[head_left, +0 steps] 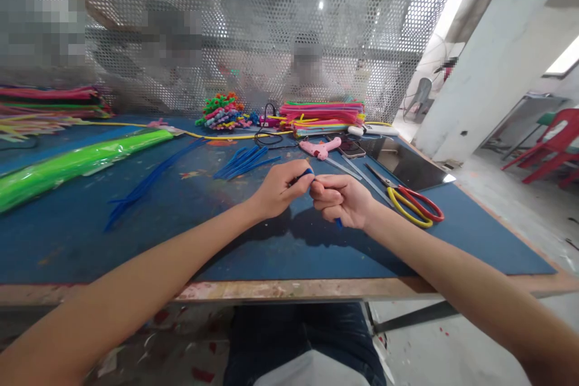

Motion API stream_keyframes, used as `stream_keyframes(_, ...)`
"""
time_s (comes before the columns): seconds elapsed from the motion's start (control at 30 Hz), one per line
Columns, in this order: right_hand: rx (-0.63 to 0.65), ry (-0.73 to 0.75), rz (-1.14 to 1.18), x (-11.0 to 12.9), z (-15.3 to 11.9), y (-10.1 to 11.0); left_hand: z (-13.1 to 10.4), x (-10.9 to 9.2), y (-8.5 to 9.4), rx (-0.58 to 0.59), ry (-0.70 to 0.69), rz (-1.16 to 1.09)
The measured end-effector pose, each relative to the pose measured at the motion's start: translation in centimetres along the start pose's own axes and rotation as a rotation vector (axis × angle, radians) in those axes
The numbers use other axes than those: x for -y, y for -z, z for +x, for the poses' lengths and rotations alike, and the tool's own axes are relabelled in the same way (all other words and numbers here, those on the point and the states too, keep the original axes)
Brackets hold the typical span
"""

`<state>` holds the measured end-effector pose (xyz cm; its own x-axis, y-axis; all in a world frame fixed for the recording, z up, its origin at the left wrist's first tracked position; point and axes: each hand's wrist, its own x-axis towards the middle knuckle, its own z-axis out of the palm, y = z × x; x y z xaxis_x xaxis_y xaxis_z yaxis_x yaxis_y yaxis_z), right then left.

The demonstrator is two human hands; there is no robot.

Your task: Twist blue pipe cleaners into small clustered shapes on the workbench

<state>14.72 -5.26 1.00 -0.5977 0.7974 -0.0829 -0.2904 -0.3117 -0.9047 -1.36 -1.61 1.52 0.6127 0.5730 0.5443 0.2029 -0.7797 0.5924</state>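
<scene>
My left hand (279,188) and my right hand (340,199) meet over the blue table mat (190,241), fingertips touching. Both pinch one short blue pipe cleaner (306,174): its tip shows at my left fingertips, and another end pokes out below my right fist. A small pile of cut blue pipe cleaners (244,163) lies just beyond my left hand. Long blue pipe cleaners (145,184) stretch across the mat to the left.
Red-and-yellow scissors (414,200) lie right of my right hand. A pink glue gun (322,148), a phone (351,148), a green wrapped bundle (76,164) and stacks of coloured pipe cleaners (322,114) sit further back. People sit behind a perforated screen (271,30). Red chairs (554,148) stand at right.
</scene>
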Motion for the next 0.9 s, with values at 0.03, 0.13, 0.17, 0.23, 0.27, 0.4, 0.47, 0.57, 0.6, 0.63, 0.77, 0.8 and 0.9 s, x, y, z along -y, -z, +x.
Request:
stream_keyframes(0.03, -0.028, 0.023, -0.026, -0.2, 0.1, 0.0, 0.0, 0.3, -0.1, 0.002, 0.041, -0.056)
stream_keyframes(0.13, -0.213, 0.215, -0.368, -0.6, 0.4, 0.5, 0.0, 1.5, -0.5, 0.038, 0.260, -0.331)
stream_keyframes(0.17, -0.297, 0.329, -0.580, -0.6, 0.4, 0.9, 0.1, 1.9, -0.6, 0.041, 0.344, -0.430)
stream_keyframes(0.23, -0.445, 0.585, -1.092, -0.6, 0.3, 1.7, 0.3, 2.5, -0.7, 0.066, 0.510, -0.596)
stream_keyframes(0.27, -0.494, 0.694, -1.347, -0.5, 0.2, 2.0, 0.4, 2.5, -0.7, 0.097, 0.589, -0.661)
stream_keyframes(0.4, -0.526, 0.835, -2.024, 0.0, 0.0, 2.8, 0.5, 1.8, -1.0, 0.177, 0.777, -0.819)
stream_keyframes(0.47, -0.486, 0.818, -2.162, 0.0, 0.1, 2.7, 0.4, 1.3, -1.2, 0.111, 0.750, -0.820)
stream_keyframes(0.57, -0.417, 0.788, -2.179, -0.4, 0.3, 2.4, 0.0, 0.9, -1.5, 0.055, 0.600, -0.639)
stream_keyframes(0.6, -0.405, 0.776, -2.133, -0.6, 0.3, 2.3, -0.1, 0.9, -1.5, 0.059, 0.540, -0.544)
stream_keyframes(0.63, -0.400, 0.766, -2.054, -0.8, 0.3, 2.1, -0.2, 0.9, -1.5, 0.063, 0.478, -0.441)
stream_keyframes(0.77, -0.389, 0.604, -1.447, -0.8, 0.0, 1.3, -0.2, 1.4, -0.6, 0.111, 0.160, -0.018)
stream_keyframes(0.8, -0.354, 0.507, -1.239, -0.7, -0.1, 1.2, -0.2, 1.4, -0.2, 0.138, 0.075, 0.073)
stream_keyframes(0.9, -0.178, 0.148, -0.615, -0.1, -0.3, 1.3, 0.0, 1.6, 0.8, 0.240, -0.089, 0.247)
